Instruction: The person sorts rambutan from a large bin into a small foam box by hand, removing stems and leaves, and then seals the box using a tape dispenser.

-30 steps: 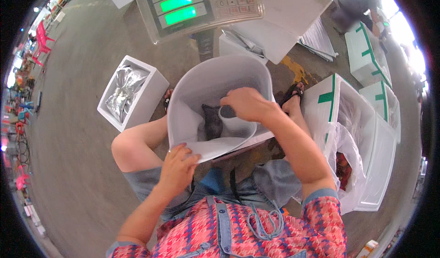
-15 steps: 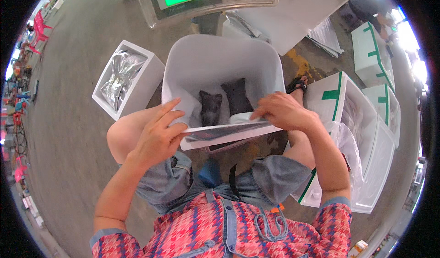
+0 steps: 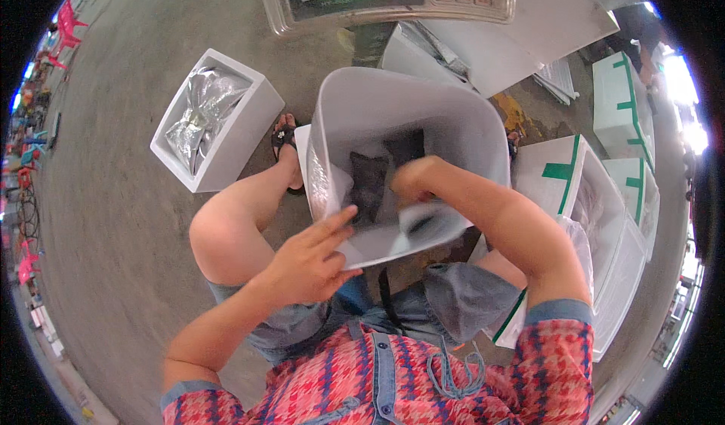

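Between my knees stands a pale grey, open-topped liner bag (image 3: 453, 100) with soft walls and a shiny patch on its left side. Two dark pouch-like packs, the left pack (image 3: 368, 179) and the farther pack (image 3: 406, 144), lie deep inside it. My left hand (image 3: 313, 262) is at the bag's near left rim, fingers stretched apart over the opening, holding nothing visible. Reaching in from the right, my right hand (image 3: 417, 179) is smeared by motion, its fingertips hidden. Below it a pale piece (image 3: 411, 225) is blurred against the near wall; I cannot tell whether the hand holds it.
A scale (image 3: 393, 2) with a green display overhangs the far side. On the left sits a white foam box (image 3: 242, 134) with crumpled silver lining. Foam boxes with green tape (image 3: 555, 172) stand on the right, and a white panel (image 3: 521, 47) lies behind.
My right hand has moved from the near rim into the bag. The near rim has bowed outward, widening the mouth. My left hand stays at the near left rim as the view shifts.
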`<state>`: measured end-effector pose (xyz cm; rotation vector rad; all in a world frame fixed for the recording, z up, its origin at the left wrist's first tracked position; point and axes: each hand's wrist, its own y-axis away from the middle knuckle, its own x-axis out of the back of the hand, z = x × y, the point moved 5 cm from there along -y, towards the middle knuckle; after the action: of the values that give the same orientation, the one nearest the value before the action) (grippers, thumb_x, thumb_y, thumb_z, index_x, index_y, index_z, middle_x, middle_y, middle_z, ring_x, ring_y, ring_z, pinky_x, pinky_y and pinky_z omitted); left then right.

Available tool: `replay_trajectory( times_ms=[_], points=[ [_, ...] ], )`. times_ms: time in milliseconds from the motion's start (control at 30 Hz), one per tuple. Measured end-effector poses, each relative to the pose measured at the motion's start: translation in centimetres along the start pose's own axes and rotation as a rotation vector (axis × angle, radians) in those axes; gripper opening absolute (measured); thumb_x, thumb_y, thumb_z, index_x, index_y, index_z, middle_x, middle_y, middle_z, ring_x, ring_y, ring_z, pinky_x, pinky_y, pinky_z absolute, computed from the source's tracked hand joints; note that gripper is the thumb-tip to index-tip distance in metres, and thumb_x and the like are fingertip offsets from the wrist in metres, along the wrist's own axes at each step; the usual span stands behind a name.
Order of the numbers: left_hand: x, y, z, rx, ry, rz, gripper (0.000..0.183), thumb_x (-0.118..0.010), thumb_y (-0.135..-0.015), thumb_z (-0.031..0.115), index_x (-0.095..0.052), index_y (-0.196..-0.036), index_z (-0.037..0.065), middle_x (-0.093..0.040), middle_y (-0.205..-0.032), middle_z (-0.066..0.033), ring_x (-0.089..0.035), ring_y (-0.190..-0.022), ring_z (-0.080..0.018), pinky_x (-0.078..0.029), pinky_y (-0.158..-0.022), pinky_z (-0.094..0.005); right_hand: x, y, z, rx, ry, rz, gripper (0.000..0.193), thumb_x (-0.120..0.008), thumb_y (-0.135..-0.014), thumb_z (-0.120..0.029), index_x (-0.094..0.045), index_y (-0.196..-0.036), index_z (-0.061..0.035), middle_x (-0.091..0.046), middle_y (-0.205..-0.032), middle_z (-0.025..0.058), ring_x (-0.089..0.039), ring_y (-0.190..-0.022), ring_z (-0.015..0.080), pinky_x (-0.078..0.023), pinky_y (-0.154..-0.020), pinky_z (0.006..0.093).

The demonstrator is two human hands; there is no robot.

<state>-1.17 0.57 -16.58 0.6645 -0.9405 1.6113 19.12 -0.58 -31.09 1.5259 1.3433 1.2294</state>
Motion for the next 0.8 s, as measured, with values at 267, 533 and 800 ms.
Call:
replay_trajectory(
  times_ms=[267,533,800],
  points=[
    [-0.9,1.6,-1.4,0.009,0.092,0.05,0.024,-0.079,-0.071,0.015,-0.057,-0.068,0.004,-0.063,-0.115,-0.0154,-0.051,-0.127,-0.0347,-0.05,-0.099,-0.0415,-1.8,-11.5,0.0,0.122,-0.52,0.76,0.106,-0.074,-0.078,-0.045,-0.005,-0.155,-0.0213,-0.042,-0.144,0.0264,-0.046,-0.129,0.0424,-0.037,-0.108,0.0449],
    [-0.9,1.3,-1.9,0.017,0.221,0.088,0.019,-0.076,-0.07,0.011,-0.06,-0.071,0.003,-0.06,-0.117,-0.0148,-0.051,-0.126,-0.0348,-0.049,-0.099,-0.0405,-5.2,-16.7,2.7,0.144,-1.066,1.279,0.12,-0.086,-0.064,-0.03,-0.009,-0.153,-0.0061,-0.028,-0.152,0.0224,-0.029,-0.14,0.0377,-0.025,-0.116,0.0445],
    [-1.7,0.5,-1.5,-0.01,0.267,0.014,0.019,-0.076,-0.07,0.01,-0.059,-0.068,0.002,-0.061,-0.116,-0.0152,-0.051,-0.127,-0.035,-0.049,-0.099,-0.0407,-4.8,-11.4,-0.1,0.195,-0.975,1.411,0.115,-0.088,-0.058,-0.025,-0.022,-0.149,-0.0055,-0.023,-0.153,0.0236,-0.02,-0.144,0.0366,-0.024,-0.116,0.0453]
  ],
)
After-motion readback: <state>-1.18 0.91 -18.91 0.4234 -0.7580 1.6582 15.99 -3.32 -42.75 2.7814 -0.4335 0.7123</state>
